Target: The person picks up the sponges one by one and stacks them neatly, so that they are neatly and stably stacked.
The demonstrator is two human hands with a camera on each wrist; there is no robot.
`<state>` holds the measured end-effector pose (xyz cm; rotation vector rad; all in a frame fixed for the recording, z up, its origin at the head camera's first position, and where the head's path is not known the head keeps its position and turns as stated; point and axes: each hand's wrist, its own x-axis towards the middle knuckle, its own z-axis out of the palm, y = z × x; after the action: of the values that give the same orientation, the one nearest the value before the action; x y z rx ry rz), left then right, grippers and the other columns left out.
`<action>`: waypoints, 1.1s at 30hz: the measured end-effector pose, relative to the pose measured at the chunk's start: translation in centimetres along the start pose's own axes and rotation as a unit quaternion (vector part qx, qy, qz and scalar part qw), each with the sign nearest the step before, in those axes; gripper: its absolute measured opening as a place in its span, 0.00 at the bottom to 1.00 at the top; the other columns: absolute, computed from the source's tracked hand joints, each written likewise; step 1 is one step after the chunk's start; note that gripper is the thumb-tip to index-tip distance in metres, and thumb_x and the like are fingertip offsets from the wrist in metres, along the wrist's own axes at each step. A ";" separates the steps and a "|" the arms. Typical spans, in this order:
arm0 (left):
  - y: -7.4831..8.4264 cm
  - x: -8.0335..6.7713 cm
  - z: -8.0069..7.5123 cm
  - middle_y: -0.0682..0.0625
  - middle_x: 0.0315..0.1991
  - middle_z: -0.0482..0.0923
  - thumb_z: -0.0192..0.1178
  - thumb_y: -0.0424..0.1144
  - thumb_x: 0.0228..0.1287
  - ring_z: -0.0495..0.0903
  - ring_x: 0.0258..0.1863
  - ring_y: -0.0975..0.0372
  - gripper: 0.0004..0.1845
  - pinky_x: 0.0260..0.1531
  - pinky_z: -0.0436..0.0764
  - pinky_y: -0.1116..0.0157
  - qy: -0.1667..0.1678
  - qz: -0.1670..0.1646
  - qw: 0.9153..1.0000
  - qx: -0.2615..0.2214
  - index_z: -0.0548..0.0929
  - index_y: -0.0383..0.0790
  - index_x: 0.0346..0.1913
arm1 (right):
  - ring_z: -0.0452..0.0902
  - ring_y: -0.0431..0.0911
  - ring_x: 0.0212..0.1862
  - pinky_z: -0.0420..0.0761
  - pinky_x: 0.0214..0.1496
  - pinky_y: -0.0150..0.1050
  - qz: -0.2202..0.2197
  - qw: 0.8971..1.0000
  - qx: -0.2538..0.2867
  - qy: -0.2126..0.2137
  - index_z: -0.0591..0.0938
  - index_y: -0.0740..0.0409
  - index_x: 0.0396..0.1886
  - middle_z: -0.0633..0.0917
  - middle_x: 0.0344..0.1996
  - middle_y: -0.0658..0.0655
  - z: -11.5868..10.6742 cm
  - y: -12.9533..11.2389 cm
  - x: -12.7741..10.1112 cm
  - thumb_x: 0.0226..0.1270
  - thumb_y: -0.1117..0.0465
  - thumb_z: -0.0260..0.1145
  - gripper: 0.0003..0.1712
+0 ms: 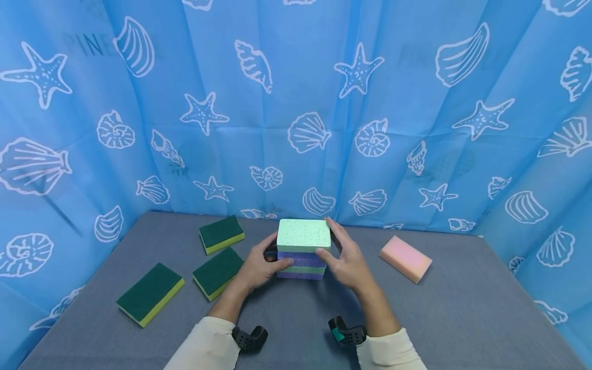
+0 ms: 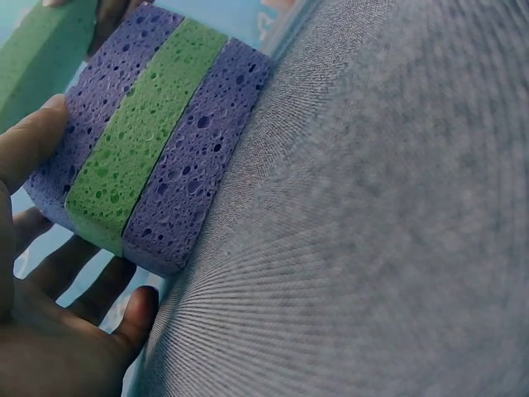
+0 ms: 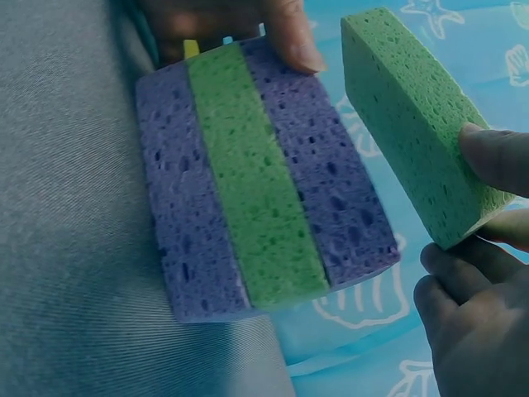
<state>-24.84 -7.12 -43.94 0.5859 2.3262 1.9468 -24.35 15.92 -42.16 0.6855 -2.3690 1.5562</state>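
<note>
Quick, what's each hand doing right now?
Left hand: holds the side of the sponge stack.
Right hand: holds the green top sponge, tilted up off the stack.

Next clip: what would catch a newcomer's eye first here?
The stack of sponges at the middle of the grey table, purple and green layers, with the left hand and right hand at its sides. The right wrist view shows the top green sponge lifted apart, pinched by the right hand. Three green scouring sponges lie left, a pink sponge right.
</note>
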 end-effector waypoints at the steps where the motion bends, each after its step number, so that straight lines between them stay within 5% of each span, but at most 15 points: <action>1: 0.0 0.0 0.0 0.36 0.60 0.70 0.67 0.31 0.60 0.71 0.57 0.44 0.39 0.53 0.72 0.46 0.001 0.000 1.000 0.000 0.61 0.32 0.72 | 0.52 0.57 0.71 0.57 0.69 0.47 0.002 1.000 -0.003 -0.001 0.56 0.69 0.73 0.58 0.71 0.67 0.0 0.2 0.0 0.67 0.67 0.65 0.40; 15: -0.3 0.1 0.0 0.36 0.59 0.71 0.67 0.31 0.60 0.70 0.57 0.45 0.40 0.53 0.72 0.46 0.006 -0.002 1.000 -0.001 0.60 0.32 0.73 | 0.51 0.58 0.72 0.52 0.69 0.58 0.044 0.996 -0.076 -0.010 0.59 0.62 0.74 0.60 0.71 0.65 0.4 1.0 -0.1 0.67 0.61 0.66 0.41; 33: -0.4 0.1 -0.1 0.36 0.61 0.70 0.68 0.33 0.59 0.69 0.59 0.45 0.42 0.55 0.69 0.44 0.004 -0.007 1.000 0.002 0.59 0.31 0.73 | 0.52 0.59 0.71 0.52 0.68 0.58 0.059 0.994 -0.085 -0.023 0.58 0.65 0.74 0.60 0.71 0.66 0.5 1.3 -0.2 0.66 0.65 0.66 0.41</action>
<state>-25.03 -7.23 -44.27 0.5626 2.3317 1.9427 -24.80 15.89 -43.45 0.5596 -2.5823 1.3742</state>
